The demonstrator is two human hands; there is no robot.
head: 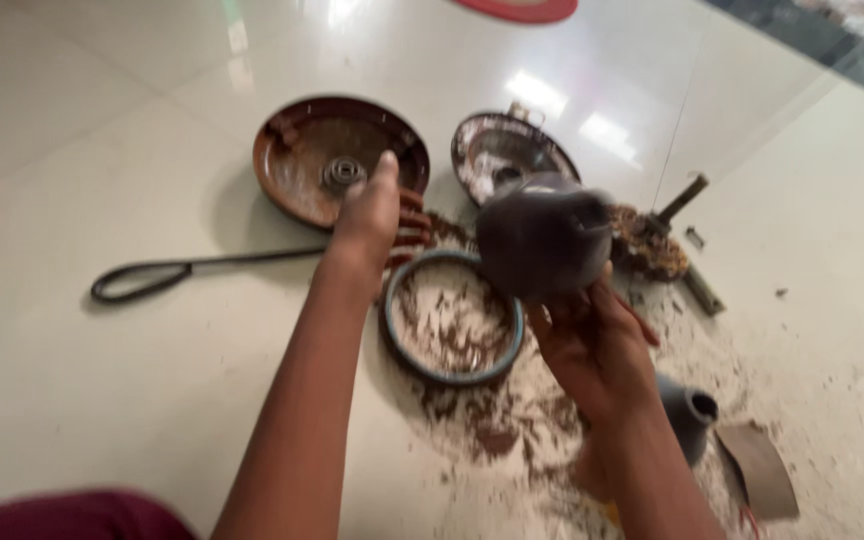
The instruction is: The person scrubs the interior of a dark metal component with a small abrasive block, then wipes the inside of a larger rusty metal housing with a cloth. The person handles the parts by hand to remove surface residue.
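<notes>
Head view. Disassembly is judged well advanced: a brown cover (pixel 337 160) and a second cover (pixel 507 150) are laid apart on the floor (pixel 102 120), with a blue-rimmed ring (pixel 422 368) amid rusty debris (pixel 497 420). A dark rounded housing (pixel 542 235) is gripped from below by the right hand (pixel 592 345), fingers closed. The left hand (pixel 377 215) is half curled, touching the brown cover's edge.

Dark rounded part (pixel 542 238) in right hand (pixel 592 350) blurring w/ motion, shape unclear. Left hand (pixel 377 215) hiding rim of brown dish (pixel 297 165); fingertips blurring. Red object (pixel 522 8) getting cut off by top edge. Grey cup-like piece (pixel 692 415) partly hiding behind right forearm. Maroon cloth (pixel 72 515) running off bottom edge.
</notes>
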